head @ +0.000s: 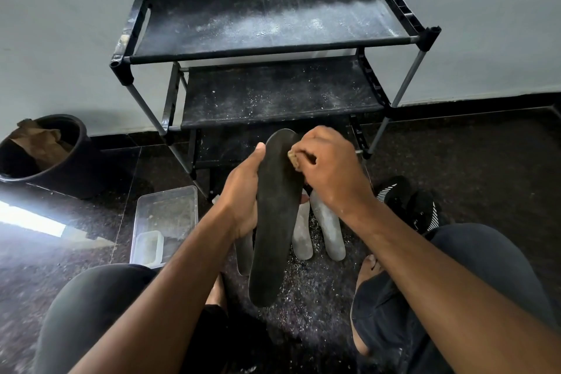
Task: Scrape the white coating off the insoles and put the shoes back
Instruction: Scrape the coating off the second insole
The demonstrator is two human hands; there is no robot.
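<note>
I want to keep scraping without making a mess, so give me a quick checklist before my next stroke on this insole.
1. Left hand grips the dark insole firmly: ok.
2. Right hand pinches the tan scraper against the insole's upper end: ok.
3. White coating left on the held insole: cannot tell, it looks mostly dark.
4. Other insoles on the floor still whitish: not ok.
5. Shoe rack shelves dusted white: not ok.
6. Black shoes within reach at right: ok.
</note>
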